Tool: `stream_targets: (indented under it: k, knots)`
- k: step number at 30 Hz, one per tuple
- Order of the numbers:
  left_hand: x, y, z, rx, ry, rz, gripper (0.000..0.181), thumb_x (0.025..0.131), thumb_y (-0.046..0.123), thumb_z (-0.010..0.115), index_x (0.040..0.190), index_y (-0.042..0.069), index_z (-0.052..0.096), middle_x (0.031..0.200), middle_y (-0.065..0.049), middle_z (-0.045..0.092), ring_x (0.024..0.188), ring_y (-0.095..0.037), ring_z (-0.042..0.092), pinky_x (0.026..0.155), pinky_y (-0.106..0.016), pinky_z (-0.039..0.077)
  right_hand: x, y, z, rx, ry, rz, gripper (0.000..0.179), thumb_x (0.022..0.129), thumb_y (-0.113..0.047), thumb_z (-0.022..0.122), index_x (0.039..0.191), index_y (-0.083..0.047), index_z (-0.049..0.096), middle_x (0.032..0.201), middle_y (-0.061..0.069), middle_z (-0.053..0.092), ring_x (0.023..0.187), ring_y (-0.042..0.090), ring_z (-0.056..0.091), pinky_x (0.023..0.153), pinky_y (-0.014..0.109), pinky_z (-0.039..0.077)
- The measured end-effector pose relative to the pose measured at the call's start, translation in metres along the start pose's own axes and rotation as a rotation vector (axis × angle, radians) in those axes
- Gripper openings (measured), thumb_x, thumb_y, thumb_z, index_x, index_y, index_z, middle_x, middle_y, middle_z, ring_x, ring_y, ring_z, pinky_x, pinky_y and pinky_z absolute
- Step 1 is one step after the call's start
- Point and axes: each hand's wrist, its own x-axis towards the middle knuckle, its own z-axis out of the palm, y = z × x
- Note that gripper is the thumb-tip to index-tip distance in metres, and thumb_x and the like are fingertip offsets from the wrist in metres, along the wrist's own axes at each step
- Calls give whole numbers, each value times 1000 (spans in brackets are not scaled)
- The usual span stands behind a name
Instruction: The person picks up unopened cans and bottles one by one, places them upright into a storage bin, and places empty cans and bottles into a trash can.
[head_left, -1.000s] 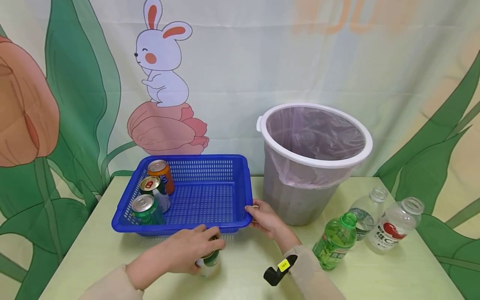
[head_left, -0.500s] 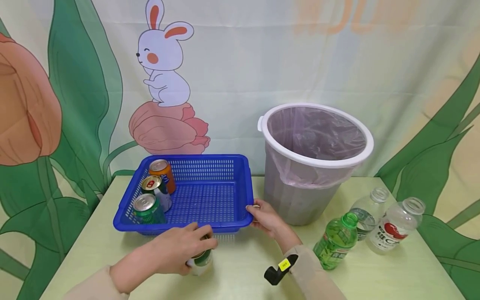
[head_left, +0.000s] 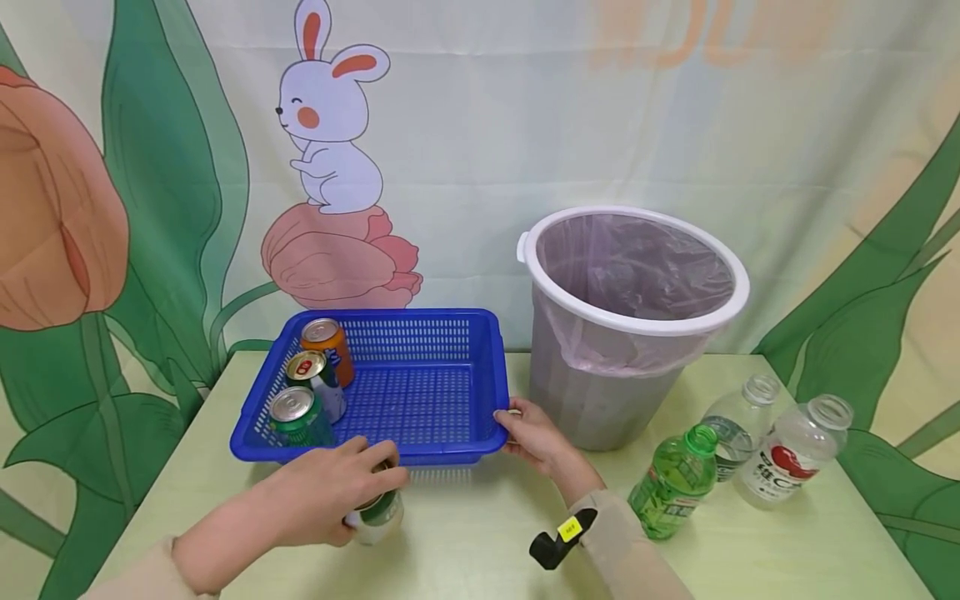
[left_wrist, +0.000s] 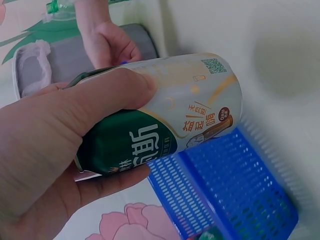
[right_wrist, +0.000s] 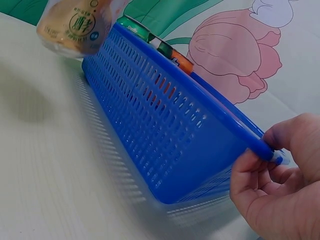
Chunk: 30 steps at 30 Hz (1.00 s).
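In the head view, my left hand [head_left: 330,492] grips a green-and-white drink can [head_left: 381,521] by its upper part, just in front of the blue basket [head_left: 450,452]. The left wrist view shows the thumb laid along the can [left_wrist: 195,107] and the fingers on its far side; the can's top is hidden by the hand. My right hand [head_left: 534,437] pinches the basket's right rim between thumb and fingers, seen closely in the right wrist view. Along the basket's left side stand an orange can [head_left: 337,354], a dark green-and-silver can [head_left: 324,393] and a green can [head_left: 303,421].
A grey bin [head_left: 592,400] with a white rim and a plastic liner stands right of the basket. Near the table's right edge are a green bottle [head_left: 675,483], a clear bottle [head_left: 738,425] and a clear red-labelled bottle [head_left: 787,458]. A printed cloth [head_left: 465,167] hangs behind.
My left hand has moved left with the green-and-white can along the basket's front. The right hand keeps its hold on the rim, and the basket looks unmoved.
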Motion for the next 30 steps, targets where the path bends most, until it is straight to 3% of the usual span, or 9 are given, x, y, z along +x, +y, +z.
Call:
stream_targets:
  k: [15,24,30]
  knots:
    - [-13,-10,-19,44,93,-20,62,56,17,85,109,21,53,103,4,47,83,-16,49,54,-23,48,-1,0,-1,14,-15,2,20,92,-6,47,109,5,44,78,4,60,60,7,55,56,20,45]
    - [-13,-20,-30,13,108,-43,61,57,16,84,109,20,53,106,2,49,88,-19,51,63,-30,52,1,-1,-1,30,-19,8,21,92,-5,45,110,6,44,74,0,59,60,7,56,57,21,47]
    - [-15,-25,-33,-1,91,-79,61,61,16,83,114,21,53,109,1,47,93,-21,51,63,-33,52,3,1,-1,16,1,15,21,93,-6,46,110,5,46,82,9,62,61,8,56,57,22,47]
